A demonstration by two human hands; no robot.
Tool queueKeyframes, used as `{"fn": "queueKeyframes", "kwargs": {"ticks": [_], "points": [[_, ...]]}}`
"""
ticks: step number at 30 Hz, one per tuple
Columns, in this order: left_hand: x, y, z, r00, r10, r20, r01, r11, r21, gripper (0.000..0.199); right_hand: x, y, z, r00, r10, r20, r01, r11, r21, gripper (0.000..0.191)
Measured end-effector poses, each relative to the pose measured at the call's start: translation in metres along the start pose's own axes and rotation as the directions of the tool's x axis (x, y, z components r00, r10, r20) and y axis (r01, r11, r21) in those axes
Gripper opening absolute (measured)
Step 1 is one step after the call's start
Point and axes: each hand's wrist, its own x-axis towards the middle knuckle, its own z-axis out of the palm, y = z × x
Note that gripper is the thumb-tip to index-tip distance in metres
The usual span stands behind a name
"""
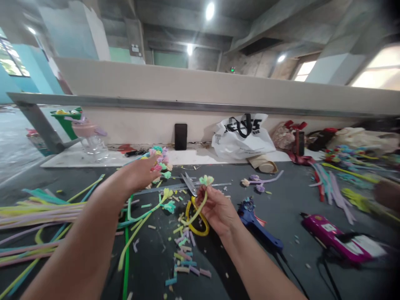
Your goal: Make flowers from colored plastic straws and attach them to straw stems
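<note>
While the left hand is among bunched flowers, grip indiscernible, right hand pinching a yellow-stemmed flower

cool, moderate light comes from ceiling lamps that flare into white blobs, and from a window on the right, blown out to near blank. the concrete ceiling stays dim and grey. a soft shadow lies on the dark tabletop below the right hand. wide-angle distortion stretches the sides, the upper right corner falls to black, and a shape at the right edge is smeared by blur.
</note>
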Motion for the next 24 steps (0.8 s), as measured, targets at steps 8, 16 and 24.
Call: {"fn": "queueKeyframes", "kwargs": {"ticks": [8, 16, 24], "points": [[-0.006, 0.052, 0.021, 0.974, 0.229, -0.004, -0.22, 0.931, -0.29, 0.032, -0.008, -0.002, 0.005, 0.995, -0.026, 0.092, 0.027, 1.0, -0.013, 0.01], [-0.01, 0.073, 0.04, 0.952, 0.287, 0.105, -0.16, 0.76, -0.631, 0.05, -0.009, -0.002, 0.008, 0.957, -0.079, 0.278, 0.102, 0.992, -0.07, 0.003], [-0.009, 0.067, 0.038, 0.934, 0.343, 0.1, -0.242, 0.812, -0.531, 0.044, -0.013, 0.002, 0.011, 0.963, -0.052, 0.266, 0.095, 0.984, -0.152, 0.01]]}}
